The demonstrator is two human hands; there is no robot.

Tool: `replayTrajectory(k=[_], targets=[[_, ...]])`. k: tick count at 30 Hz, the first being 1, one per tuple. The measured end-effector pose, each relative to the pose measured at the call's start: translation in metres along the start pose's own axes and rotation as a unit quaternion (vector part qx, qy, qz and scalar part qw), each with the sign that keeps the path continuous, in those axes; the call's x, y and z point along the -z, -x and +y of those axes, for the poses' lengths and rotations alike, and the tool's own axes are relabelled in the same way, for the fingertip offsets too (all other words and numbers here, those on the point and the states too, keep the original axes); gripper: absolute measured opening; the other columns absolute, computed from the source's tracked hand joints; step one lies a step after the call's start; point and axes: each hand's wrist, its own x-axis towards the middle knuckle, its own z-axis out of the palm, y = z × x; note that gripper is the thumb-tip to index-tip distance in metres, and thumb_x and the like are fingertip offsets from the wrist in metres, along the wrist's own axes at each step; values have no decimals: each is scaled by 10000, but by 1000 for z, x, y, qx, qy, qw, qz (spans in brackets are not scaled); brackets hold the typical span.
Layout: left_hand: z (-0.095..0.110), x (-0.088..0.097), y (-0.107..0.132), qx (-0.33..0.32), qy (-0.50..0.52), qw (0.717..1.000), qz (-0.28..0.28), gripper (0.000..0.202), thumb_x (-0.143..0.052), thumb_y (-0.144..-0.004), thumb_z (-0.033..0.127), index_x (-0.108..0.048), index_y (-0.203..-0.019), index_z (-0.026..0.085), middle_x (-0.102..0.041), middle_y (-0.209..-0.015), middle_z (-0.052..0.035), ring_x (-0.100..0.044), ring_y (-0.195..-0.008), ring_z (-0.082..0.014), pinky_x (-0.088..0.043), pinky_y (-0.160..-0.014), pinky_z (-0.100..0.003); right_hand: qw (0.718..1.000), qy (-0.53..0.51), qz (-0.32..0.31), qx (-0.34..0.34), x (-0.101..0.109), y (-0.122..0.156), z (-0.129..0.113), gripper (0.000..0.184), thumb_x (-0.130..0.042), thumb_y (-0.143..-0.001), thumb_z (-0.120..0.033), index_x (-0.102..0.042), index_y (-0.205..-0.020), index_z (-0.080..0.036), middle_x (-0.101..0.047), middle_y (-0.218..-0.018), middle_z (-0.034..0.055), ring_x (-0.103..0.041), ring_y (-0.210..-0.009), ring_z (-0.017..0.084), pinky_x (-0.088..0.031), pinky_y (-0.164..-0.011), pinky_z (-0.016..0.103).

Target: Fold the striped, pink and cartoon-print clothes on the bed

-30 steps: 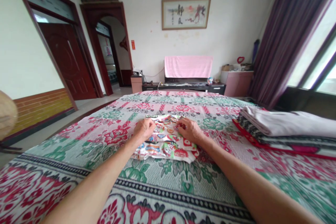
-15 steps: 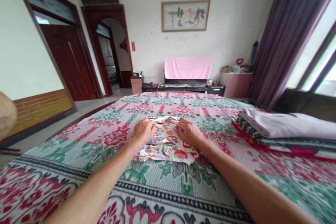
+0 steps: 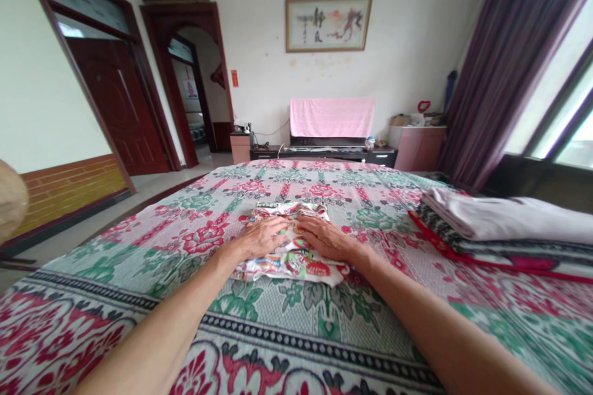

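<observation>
A white cloth item with a colourful cartoon print (image 3: pixel 296 264), folded into a small bundle, lies in front of me on a flowered bedspread (image 3: pixel 319 352). Flat on its left part rests my left hand (image 3: pixel 263 237), fingers stretched out toward the middle. My right hand (image 3: pixel 322 237) lies on the right part, its fingers also extended and pointing inward. Both palms cover much of the print, so what kind of garment or cloth it is cannot be made out. Neither hand grips it.
To the right sits a stack of folded cloths (image 3: pixel 500 228), light grey on top, with black-and-white and red layers below. Beyond the far edge of the bedspread, a low black cabinet (image 3: pixel 319 153) stands by the wall, with a pink cloth (image 3: pixel 332 117) draped above it.
Both hands have let go of the bundle's sides and moved inward onto its top. Their curled fingers have straightened and now lie flat on the cloth.
</observation>
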Motion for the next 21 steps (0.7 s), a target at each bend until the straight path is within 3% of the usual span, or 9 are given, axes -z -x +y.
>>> replayTrajectory(k=[3,6,7,9,13,18,21], targets=[[-2,1,4,25,37,999,2,575,-362,-889,544,-500,-1310,178,-420,-1427,-109,-376,-1317,-244,-308,-1090,-422,998,-43,22,-29,4,4,-1,280,-403,-921,-304,-607,-1069,-183,-618,-1156,97,-552,-1076,190,-422,-962,366],[-2,7,3,25,78,995,55,517,-505,-831,499,-570,-1233,182,-512,-1352,-106,-451,-1261,-232,-364,-1053,-376,991,-85,63,-76,19,6,-4,205,-499,-846,-306,-643,-902,-171,-663,-938,63,-590,-861,160,-467,-799,308],[-2,10,3,21,93,993,75,447,-545,-812,452,-618,-1163,185,-568,-1291,-98,-492,-1220,-222,-387,-1031,-356,989,-96,53,-95,26,5,-6,182,-520,-820,-292,-646,-813,-161,-656,-827,44,-576,-762,137,-462,-723,279],[1,15,0,10,120,987,104,281,-582,-786,352,-687,-992,193,-660,-1140,-69,-563,-1123,-197,-423,-986,-323,985,-120,-25,-125,41,3,-15,178,-535,-781,-263,-637,-693,-146,-596,-643,2,-503,-601,91,-409,-586,231],[4,16,-4,-7,153,981,115,174,-559,-777,251,-705,-842,185,-697,-1020,-42,-620,-988,-156,-452,-925,-283,963,-114,-191,-155,55,-4,-37,128,-568,-706,-229,-675,-714,-160,-581,-590,-26,-448,-526,61,-324,-491,198],[-2,1,-4,-9,141,988,60,191,-558,-787,287,-709,-864,201,-687,-1058,-28,-609,-1007,-160,-449,-912,-274,975,-7,-180,-131,39,-9,-50,160,-567,-696,-249,-708,-720,-177,-614,-585,-8,-445,-498,66,-296,-500,217],[-5,-2,-4,-15,131,990,55,193,-554,-794,286,-707,-878,203,-683,-1068,-32,-603,-1008,-158,-446,-912,-272,976,42,-167,-136,31,-10,-50,170,-548,-700,-240,-703,-693,-172,-592,-544,0,-418,-471,68,-256,-486,227]])
